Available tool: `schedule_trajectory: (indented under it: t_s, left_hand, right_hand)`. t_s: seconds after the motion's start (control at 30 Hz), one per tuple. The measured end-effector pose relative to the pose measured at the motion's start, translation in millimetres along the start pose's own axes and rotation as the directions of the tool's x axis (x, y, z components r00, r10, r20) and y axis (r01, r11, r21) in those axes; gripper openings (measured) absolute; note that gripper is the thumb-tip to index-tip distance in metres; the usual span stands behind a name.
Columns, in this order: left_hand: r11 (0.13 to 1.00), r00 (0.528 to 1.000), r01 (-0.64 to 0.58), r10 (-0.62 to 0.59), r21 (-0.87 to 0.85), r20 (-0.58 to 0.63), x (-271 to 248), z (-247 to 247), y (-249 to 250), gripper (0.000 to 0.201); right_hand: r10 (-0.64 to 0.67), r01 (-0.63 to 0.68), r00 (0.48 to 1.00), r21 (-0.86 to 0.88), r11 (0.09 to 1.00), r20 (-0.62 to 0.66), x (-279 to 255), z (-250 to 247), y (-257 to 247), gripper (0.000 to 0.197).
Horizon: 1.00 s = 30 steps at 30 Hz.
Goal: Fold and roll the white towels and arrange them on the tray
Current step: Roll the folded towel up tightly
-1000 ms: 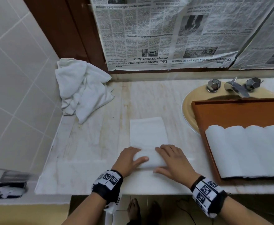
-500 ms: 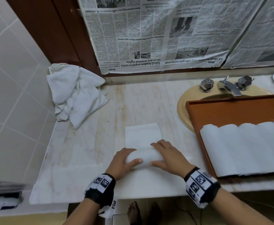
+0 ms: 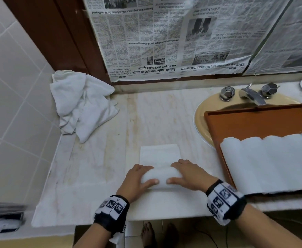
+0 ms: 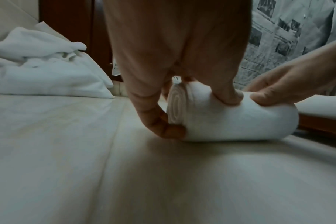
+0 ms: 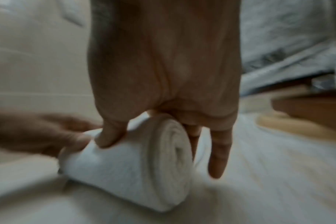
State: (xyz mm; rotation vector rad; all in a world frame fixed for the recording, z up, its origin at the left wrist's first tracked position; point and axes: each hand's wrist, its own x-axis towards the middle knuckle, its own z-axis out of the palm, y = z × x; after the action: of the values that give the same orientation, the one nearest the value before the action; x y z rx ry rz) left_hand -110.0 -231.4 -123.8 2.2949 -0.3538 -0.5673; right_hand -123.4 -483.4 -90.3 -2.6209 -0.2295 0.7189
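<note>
roll: I see the half-rolled white towel [image 3: 160, 177] at near edge of the surface [image 3: 164, 113], mid-frame, left of the tray [image 3: 254, 120]
axis: long axis runs L-R across my view; flat unrolled tail [image 3: 159, 154] points away toward the wall
look: plain white, tight spiral visible at both ends on wrist cams, even cylinder
left hand [image 3: 137, 178]: fingers curled over left end, thumb pressed into near side, gripping roll
right hand [image 3: 187, 174]: same on right end, thumb dug in; pinky off the end, tip toward the surface
tray: brown, over sink [image 3: 200, 111]; row of finished rolls [image 3: 271, 158] side by side, axes near-far
pile: loose white towels [image 3: 82, 102] back-left corner, well apart
</note>
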Motion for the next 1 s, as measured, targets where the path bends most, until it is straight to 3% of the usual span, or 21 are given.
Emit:
schedule_trajectory:
  t_s: [0.1, 0.2, 0.3, 0.4, 0.5, 0.57, 0.7, 0.77, 0.87, 0.93, 1.0]
  left_hand:
    - [0.999, 0.996, 0.044, -0.043, -0.013, 0.074, 5, -13, 8, 0.052]
    - [0.998, 0.993, 0.066, -0.064, -0.014, 0.101, 6, -18, 17, 0.043]
    - [1.0, 1.0, 0.027, -0.027, 0.012, 0.01, -2, -12, 10, 0.061]
    - [0.994, 0.999, -0.047, 0.047, 0.102, 0.0, -10, -5, 3, 0.075]
    - [0.999, 1.0, -0.023, 0.022, 0.026, 0.022, -12, -9, 9, 0.072]
    - [1.0, 0.998, 0.001, -0.002, 0.015, 0.068, -8, -16, 15, 0.06]
    - [0.997, 0.99, 0.069, -0.071, 0.028, 0.118, 4, -25, 19, 0.053]
    - [0.996, 0.991, 0.064, -0.071, 0.064, 0.114, 5, -22, 16, 0.06]
    - [0.996, 1.0, 0.001, 0.0, 0.085, -0.008, -1, -15, 9, 0.078]
    - [0.997, 0.992, -0.074, 0.077, 0.026, -0.105, -5, -10, 5, 0.071]
    - [0.995, 0.988, -0.103, 0.103, 0.004, -0.115, -7, -9, 5, 0.062]
  right_hand:
    - [-0.152, 0.087, 0.963, -0.278, 0.957, -0.222, -11, 27, -5, 0.08]
    - [-0.205, 0.127, 0.927, -0.25, 0.96, -0.315, -8, 43, -3, 0.077]
    - [-0.076, 0.077, 0.985, 0.001, 0.997, -0.152, -1, 25, -3, 0.073]
    - [-0.02, 0.019, 1.0, 0.193, 0.981, 0.007, 5, 8, -2, 0.068]
    - [-0.021, 0.015, 0.997, 0.08, 0.997, 0.07, 3, 3, -3, 0.071]
    - [-0.071, 0.062, 0.994, -0.105, 0.993, -0.081, -5, 11, -6, 0.074]
    - [-0.251, 0.165, 0.905, -0.262, 0.951, -0.342, -15, 42, -5, 0.074]
    - [-0.218, 0.171, 0.917, -0.165, 0.971, -0.333, -11, 42, -1, 0.071]
    - [-0.069, 0.091, 0.984, 0.133, 0.987, -0.166, -2, 23, -1, 0.07]
    - [-0.009, 0.023, 0.999, 0.272, 0.962, -0.053, 4, 8, -5, 0.066]
    - [0.029, -0.03, 1.0, 0.337, 0.941, 0.01, 9, -1, -5, 0.059]
